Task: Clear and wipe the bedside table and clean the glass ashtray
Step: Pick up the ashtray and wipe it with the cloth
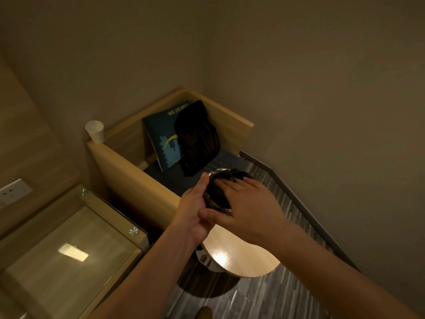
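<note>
I hold the glass ashtray (219,207) up in the air above the round wooden table (239,256). My left hand (195,208) grips the ashtray's left rim from below. My right hand (248,201) presses a dark cloth (224,180) into the ashtray's bowl, fingers spread over it and thumb under the rim. Most of the ashtray is hidden by the cloth and my hands. The glass-topped bedside table (69,245) lies at the lower left.
A white paper cup (95,131) stands on the edge of the wooden bench frame (128,178). A blue cushion (163,139) and a black garment (197,137) lean in the bench corner. A wall socket (12,192) is at the left. Dark plank floor (264,298) runs below.
</note>
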Demonstrator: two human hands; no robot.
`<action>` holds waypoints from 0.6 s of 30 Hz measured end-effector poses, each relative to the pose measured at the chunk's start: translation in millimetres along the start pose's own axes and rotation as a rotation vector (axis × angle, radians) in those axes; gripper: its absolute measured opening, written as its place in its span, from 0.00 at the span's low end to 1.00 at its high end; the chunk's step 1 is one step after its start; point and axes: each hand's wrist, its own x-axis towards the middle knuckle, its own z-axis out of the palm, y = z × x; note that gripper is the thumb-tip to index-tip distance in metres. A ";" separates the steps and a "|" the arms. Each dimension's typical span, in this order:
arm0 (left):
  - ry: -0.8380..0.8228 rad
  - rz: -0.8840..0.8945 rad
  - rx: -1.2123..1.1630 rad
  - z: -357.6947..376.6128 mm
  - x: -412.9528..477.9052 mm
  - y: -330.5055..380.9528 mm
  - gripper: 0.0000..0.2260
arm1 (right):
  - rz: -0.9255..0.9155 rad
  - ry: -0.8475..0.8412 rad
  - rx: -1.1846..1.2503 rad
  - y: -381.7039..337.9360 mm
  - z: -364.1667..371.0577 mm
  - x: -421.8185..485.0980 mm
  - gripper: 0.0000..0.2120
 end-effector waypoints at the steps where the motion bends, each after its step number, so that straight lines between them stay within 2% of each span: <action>1: 0.002 0.008 0.014 -0.7 0.8 1.0 0.18 | -0.005 0.005 -0.024 2.8 -0.2 -0.5 0.45; 3: 0.004 0.020 0.034 -2.8 3.5 4.1 0.18 | -0.048 0.018 -0.062 7.9 -1.6 -2.4 0.39; 7: 0.011 0.037 0.021 -6.7 6.5 5.0 0.21 | -0.082 -0.043 -0.050 18.6 -1.4 -1.3 0.22; 11: -0.002 0.032 0.050 -12.9 5.4 -0.2 0.21 | -0.122 -0.078 0.096 25.7 -5.7 0.1 0.16; 13: -0.016 0.034 0.100 -14.0 5.6 -1.3 0.22 | -0.060 -0.168 0.312 32.6 -10.7 -0.4 0.15; 15: -0.042 0.041 0.137 -15.0 7.4 -2.5 0.23 | 0.015 -0.246 0.693 39.0 -14.1 -4.2 0.15; 18: -0.064 0.033 0.120 -16.3 10.6 -5.1 0.22 | 0.106 -0.044 1.145 49.6 -8.6 -14.3 0.17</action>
